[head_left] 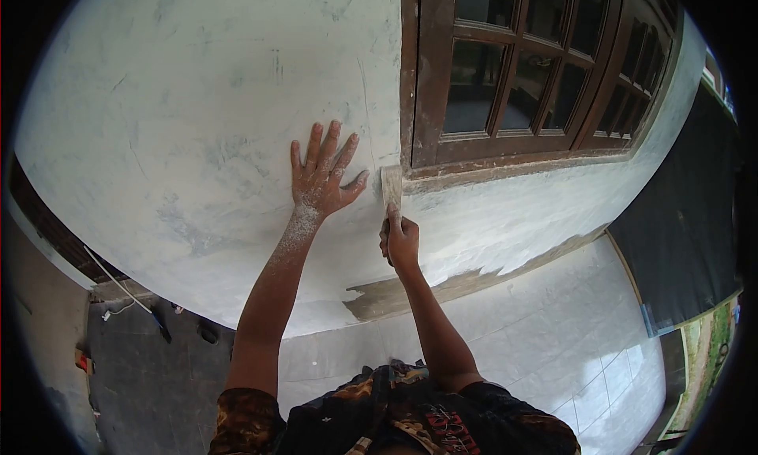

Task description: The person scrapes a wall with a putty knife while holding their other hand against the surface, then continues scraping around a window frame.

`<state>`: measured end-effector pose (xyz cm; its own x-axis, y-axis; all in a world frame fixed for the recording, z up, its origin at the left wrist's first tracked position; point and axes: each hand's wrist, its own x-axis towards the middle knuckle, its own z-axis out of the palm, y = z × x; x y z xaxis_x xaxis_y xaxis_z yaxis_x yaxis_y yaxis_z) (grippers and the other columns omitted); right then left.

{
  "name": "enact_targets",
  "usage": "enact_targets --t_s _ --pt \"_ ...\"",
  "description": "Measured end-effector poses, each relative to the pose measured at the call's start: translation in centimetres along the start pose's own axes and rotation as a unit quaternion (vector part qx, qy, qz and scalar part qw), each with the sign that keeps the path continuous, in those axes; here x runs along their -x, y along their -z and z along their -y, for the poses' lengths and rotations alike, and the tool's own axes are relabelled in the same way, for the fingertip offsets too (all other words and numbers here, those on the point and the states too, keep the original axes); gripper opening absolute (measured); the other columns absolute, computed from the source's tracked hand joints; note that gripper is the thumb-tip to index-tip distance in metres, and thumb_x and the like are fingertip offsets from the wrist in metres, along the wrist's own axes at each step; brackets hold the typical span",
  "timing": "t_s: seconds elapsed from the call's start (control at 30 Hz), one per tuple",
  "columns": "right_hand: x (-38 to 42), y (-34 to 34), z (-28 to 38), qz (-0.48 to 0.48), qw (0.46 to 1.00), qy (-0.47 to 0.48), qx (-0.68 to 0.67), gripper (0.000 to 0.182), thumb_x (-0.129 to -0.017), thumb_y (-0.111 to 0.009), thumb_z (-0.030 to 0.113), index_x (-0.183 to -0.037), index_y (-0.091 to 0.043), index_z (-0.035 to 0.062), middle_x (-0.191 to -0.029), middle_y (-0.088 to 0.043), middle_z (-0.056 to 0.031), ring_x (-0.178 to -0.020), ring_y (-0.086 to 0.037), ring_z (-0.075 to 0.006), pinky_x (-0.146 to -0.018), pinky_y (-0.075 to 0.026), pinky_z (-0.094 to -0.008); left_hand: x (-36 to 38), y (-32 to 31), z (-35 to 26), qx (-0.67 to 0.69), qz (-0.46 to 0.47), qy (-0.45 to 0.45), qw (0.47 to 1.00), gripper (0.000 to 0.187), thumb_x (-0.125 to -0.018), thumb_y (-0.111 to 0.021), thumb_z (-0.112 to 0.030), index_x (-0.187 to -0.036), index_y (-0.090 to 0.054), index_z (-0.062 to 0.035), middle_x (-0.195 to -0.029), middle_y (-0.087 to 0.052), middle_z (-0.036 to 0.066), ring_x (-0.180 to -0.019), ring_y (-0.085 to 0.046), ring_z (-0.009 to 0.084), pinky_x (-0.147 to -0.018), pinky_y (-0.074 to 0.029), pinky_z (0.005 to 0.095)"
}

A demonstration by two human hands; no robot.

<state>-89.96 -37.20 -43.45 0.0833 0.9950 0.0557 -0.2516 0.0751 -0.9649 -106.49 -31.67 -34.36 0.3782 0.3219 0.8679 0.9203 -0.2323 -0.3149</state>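
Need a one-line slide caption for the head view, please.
Left hand flat on plastered wall; right hand holds putty knife by the window frame.

A small flat putty scraper with a pale, plaster-caked rectangular blade (392, 186) stood upright against the white plastered wall (197, 139), its blade pressed to the surface just beside the lower left corner of the dark brown wooden window frame (418, 84). Its handle was hidden in the grip below. The wall looked smooth and chalky, streaked faintly grey, with a bare brown patch low down.
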Motion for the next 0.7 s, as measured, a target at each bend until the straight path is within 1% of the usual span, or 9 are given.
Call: enact_targets --t_s 0.07,0.1,0.17,0.2,0.27,0.4,0.5,0.6,0.7 --pt "-0.4 0.3 -1.0 -0.006 1.000 0.004 0.005 0.053 -0.096 -0.051 0.046 -0.058 -0.044 0.0098 -0.046 -0.040 0.0008 -0.032 -0.038 -0.0084 -0.030 -0.027 -0.0244 -0.1 -0.2 0.1 0.006 0.004 0.005 1.000 0.075 -0.075 -0.070 -0.051 -0.140 -0.045 -0.0229 -0.153 -0.028 0.011 -0.144 -0.018 0.0315 -0.113 -0.005 0.0598" --pt "0.2 0.8 -2.2 -0.011 1.000 -0.016 0.014 0.054 -0.097 -0.050 0.046 -0.058 -0.043 0.0098 -0.046 -0.040 0.0008 -0.032 -0.038 -0.0085 -0.030 -0.027 -0.0244 0.0 -0.2 0.0 0.007 0.005 0.004 1.000 0.075 -0.075 -0.070 -0.051 -0.140 -0.045 -0.0229 -0.153 -0.028 0.011 -0.144 -0.018 0.0315 -0.113 -0.005 0.0598" --pt "0.8 1.0 -1.9 -0.017 0.998 -0.062 0.017 0.054 -0.097 -0.049 0.046 -0.058 -0.043 0.0099 -0.046 -0.039 0.0008 -0.032 -0.037 -0.0087 -0.030 -0.027 -0.0244 -0.1 -0.2 0.0 0.006 -0.003 0.004 1.000 0.075 -0.074 -0.070 -0.050 -0.140 -0.045 -0.0227 -0.153 -0.029 0.011 -0.144 -0.019 0.0317 -0.113 -0.005 0.0603" --pt "0.5 0.8 -1.7 -0.019 0.998 -0.063 0.017 0.054 -0.097 -0.049 0.046 -0.058 -0.043 0.0099 -0.046 -0.039 0.0008 -0.032 -0.037 -0.0087 -0.030 -0.027 -0.0244 -0.2 -0.3 0.1 0.007 -0.003 0.004 1.000 0.075 -0.074 -0.070 -0.050 -0.140 -0.045 -0.0227 -0.153 -0.029 0.011 -0.144 -0.019 0.0317 -0.113 -0.005 0.0603" --pt "0.0 0.1 -0.1 -0.009 1.000 -0.021 -0.015 0.054 -0.096 -0.051 0.046 -0.058 -0.043 0.0096 -0.045 -0.039 0.0010 -0.031 -0.036 -0.0088 -0.029 -0.027 -0.0247 -0.1 -0.2 0.0 0.005 -0.005 0.004 1.000 0.074 -0.075 -0.070 -0.049 -0.139 -0.046 -0.0225 -0.153 -0.029 0.011 -0.144 -0.019 0.0319 -0.113 -0.004 0.0602" --pt "-0.5 0.1 -0.5 -0.002 1.000 -0.004 -0.014 0.054 -0.096 -0.051 0.046 -0.057 -0.043 0.0095 -0.045 -0.039 0.0010 -0.031 -0.036 -0.0090 -0.030 -0.027 -0.0248 -0.4 -0.2 0.2 0.005 -0.010 0.002 1.000 0.074 -0.075 -0.070 -0.049 -0.139 -0.046 -0.0225 -0.153 -0.028 0.011 -0.144 -0.019 0.0319 -0.113 -0.004 0.0595" --pt "0.5 1.3 -2.4 -0.009 0.999 -0.033 0.021 0.054 -0.097 -0.050 0.046 -0.058 -0.044 0.0092 -0.046 -0.039 0.0009 -0.032 -0.037 -0.0089 -0.030 -0.028 -0.0248 0.0 -0.2 0.0 0.007 0.000 0.003 1.000 0.075 -0.075 -0.070 -0.049 -0.140 -0.044 -0.0229 -0.153 -0.028 0.011 -0.144 -0.019 0.0319 -0.114 -0.004 0.0594" --pt "0.4 1.2 -1.7 -0.013 0.999 -0.046 0.014 0.054 -0.097 -0.050 0.046 -0.058 -0.044 0.0088 -0.046 -0.039 0.0009 -0.033 -0.038 -0.0088 -0.030 -0.028 -0.0248 0.0 -0.2 0.0 0.014 -0.002 0.002 1.000 0.076 -0.075 -0.070 -0.049 -0.141 -0.043 -0.0230 -0.153 -0.029 0.011 -0.144 -0.018 0.0317 -0.113 -0.004 0.0599" --pt "-0.2 0.6 -0.3 -0.005 0.999 -0.038 -0.017 0.054 -0.097 -0.050 0.045 -0.058 -0.044 0.0089 -0.045 -0.038 0.0011 -0.032 -0.037 -0.0087 -0.030 -0.027 -0.0247 -0.1 -0.2 0.0 0.009 0.008 0.004 1.000 0.076 -0.075 -0.070 -0.050 -0.141 -0.043 -0.0232 -0.153 -0.029 0.011 -0.144 -0.017 0.0314 -0.113 -0.004 0.0606"
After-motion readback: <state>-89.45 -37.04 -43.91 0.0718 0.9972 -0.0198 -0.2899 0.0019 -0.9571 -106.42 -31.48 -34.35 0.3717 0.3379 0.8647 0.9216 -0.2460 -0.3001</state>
